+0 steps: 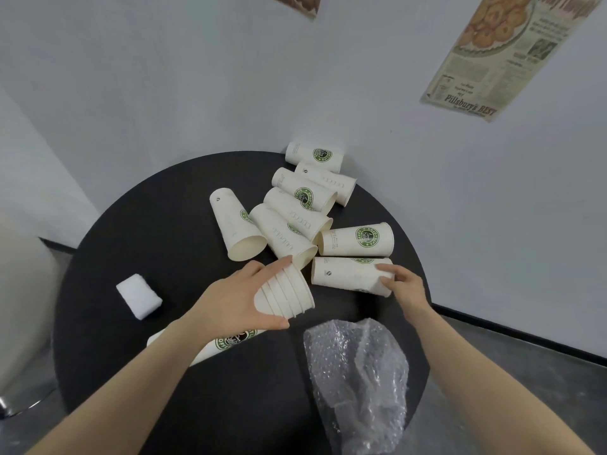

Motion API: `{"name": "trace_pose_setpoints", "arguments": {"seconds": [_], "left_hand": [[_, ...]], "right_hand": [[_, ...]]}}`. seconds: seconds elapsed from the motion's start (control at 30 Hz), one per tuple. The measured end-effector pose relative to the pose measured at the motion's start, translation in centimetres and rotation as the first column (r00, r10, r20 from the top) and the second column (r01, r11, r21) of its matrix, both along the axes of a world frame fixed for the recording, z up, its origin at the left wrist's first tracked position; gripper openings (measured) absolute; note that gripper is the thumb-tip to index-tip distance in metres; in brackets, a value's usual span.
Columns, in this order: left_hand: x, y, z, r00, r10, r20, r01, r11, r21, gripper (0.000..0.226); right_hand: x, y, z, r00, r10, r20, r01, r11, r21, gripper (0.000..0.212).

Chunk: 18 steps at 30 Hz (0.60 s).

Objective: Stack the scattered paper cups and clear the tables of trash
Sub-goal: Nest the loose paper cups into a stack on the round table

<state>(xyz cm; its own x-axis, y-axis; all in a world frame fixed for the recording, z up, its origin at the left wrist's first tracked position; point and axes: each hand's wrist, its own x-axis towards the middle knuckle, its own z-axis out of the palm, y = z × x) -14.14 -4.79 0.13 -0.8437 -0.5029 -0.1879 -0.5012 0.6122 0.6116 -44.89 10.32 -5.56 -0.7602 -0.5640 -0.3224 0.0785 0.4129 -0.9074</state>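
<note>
On the round black table, the left hand gripped a nested stack; the right hand pinched a light, crushable lying cup at its rim end.

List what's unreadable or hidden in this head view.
- Stack of cups: its lower end is hidden inside the left hand.
- Long cup stack: middle covered by the left forearm.
- Poster: small print blurred, top cut off.
- Cup: rim hidden by the right hand.

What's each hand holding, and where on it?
Left hand grips the nested cup stack around its rim end. Right hand pinches a lying cup at its mouth rim.
</note>
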Motion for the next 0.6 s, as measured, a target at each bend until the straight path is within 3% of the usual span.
{"name": "trace_pose_setpoints", "arguments": {"seconds": [0.4, 0.6], "left_hand": [[1.1, 0.5, -0.1, 0.997, -0.077, 0.010, 0.077, 0.996, -0.046, 0.098], [2.9, 0.5, 0.8, 0.996, -0.087, -0.019, 0.085, 0.992, -0.090, 0.098]], "right_hand": [[2.1, 4.5, 5.6, 0.995, 0.016, 0.102, 0.019, 0.942, -0.335, 0.039], [6.3, 5.9, 8.7, 0.992, 0.093, 0.082, -0.053, 0.917, -0.394, 0.035]]}}
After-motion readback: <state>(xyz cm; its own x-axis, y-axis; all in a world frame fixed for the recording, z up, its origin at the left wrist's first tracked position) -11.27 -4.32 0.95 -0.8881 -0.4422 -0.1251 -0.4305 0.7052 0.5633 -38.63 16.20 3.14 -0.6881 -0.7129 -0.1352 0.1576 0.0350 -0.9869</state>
